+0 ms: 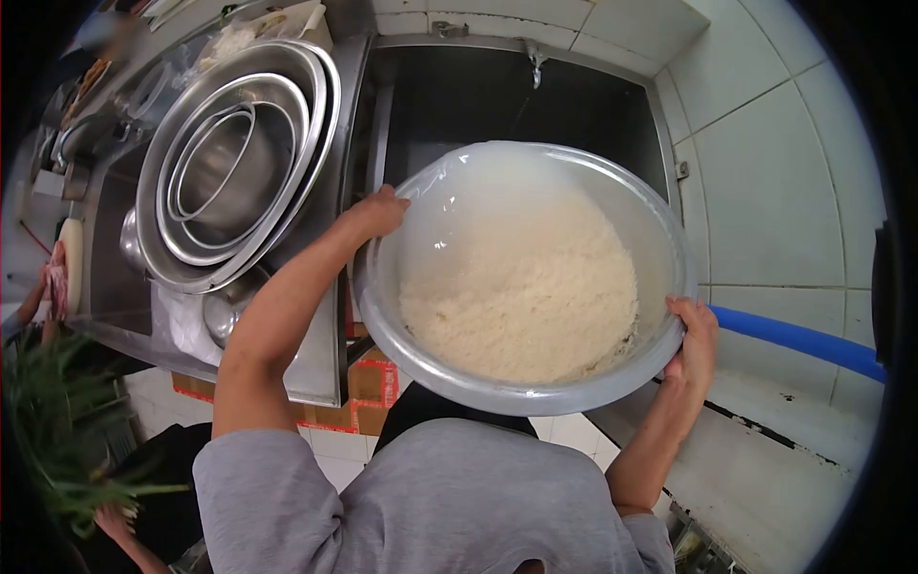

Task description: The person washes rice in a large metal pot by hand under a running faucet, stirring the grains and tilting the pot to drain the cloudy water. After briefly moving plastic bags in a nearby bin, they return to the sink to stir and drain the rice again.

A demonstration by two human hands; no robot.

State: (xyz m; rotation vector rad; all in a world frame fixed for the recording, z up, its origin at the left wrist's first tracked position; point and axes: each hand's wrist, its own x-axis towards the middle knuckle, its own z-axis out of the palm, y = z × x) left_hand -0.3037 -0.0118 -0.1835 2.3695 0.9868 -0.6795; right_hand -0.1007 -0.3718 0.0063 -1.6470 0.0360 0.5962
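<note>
A large metal basin (457, 390) is held between my two hands, tilted so its far side dips over the sink. Inside, wet white rice (535, 297) is heaped toward the near side, and cloudy water (478, 182) lies at the far lip. My left hand (381, 212) is closed around the rim at the left. Lower on the right side, my right hand (693, 330) grips the rim, thumb on top and the other fingers partly hidden beneath.
A dark steel sink (593, 105) with a tap (535, 67) lies beyond the basin. Nested metal bowls (239, 172) stand on the left counter. A blue hose (794, 335) runs along the tiled right wall. Cardboard boxes (373, 383) sit below. Another person's hand (113, 521) is near green stalks (67, 421).
</note>
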